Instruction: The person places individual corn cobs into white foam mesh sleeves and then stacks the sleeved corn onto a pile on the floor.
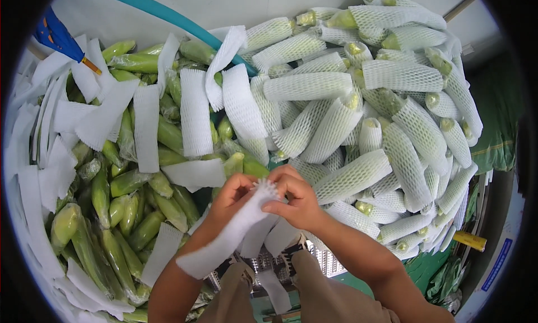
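Observation:
A white foam net sleeve [229, 234] hangs from my two hands, its flat end reaching down over my left forearm. My left hand [236, 193] pinches the sleeve's gathered upper rim from the left. My right hand [293, 197] holds the same rim from the right, thumb and fingers closed on it. Just beyond my hands lies the tip of a green corn cob in clear film [252, 165]. Plastic-wrapped corn cobs [126, 213] are heaped on the left, with loose flat foam sleeves [146, 129] on and among them. Sleeved corn cobs [353, 176] are piled on the right.
A teal hose or tube [168, 12] slants across the top. A folded blue umbrella [59, 35] points in at the upper left. Foam sleeves lie around my legs, above a perforated crate [325, 260]. A yellow roll or tube [470, 240] and green sheeting [496, 129] are at the right.

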A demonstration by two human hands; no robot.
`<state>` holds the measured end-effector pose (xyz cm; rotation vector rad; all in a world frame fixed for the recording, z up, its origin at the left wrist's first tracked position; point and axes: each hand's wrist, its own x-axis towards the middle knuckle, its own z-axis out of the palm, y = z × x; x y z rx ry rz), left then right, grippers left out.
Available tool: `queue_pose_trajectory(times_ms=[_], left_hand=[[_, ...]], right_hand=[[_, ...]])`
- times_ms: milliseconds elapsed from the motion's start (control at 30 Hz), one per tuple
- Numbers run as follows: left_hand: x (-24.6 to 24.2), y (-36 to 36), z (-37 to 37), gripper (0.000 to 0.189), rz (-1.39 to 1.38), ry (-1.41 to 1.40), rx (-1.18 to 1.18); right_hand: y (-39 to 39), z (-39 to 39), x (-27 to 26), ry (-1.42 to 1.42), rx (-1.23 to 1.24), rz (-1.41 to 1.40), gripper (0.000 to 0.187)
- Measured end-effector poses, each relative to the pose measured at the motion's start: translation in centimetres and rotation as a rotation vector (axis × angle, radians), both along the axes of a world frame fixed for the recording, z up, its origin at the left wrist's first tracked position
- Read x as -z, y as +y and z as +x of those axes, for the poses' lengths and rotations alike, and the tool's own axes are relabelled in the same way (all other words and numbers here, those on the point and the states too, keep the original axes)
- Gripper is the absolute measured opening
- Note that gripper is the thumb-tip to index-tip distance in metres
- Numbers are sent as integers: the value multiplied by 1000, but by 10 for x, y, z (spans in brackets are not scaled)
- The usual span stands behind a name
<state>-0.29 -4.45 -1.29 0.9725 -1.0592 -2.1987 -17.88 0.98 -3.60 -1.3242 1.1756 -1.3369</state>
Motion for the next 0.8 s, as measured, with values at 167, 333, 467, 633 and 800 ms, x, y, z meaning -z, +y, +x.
queue_pose_trajectory(times_ms=[167,333,467,633,800], left_hand=[[10,-5,15,20,171,-32,-95],[31,23,38,25,503,87,197],[24,-11,28,25,174,-273,16],[30,-65,-10,20,292,-63,-433],[50,2,52,33,275,-339,-711]], right_hand=[[-20,8,-16,-625,-136,609,21],[-13,-11,13,-754,-387,791,13],[-34,-1,37,-1033,-176,506,13],[-77,31,65,-500,407,595,10],[-61,79,51,-43,285,546,19]])
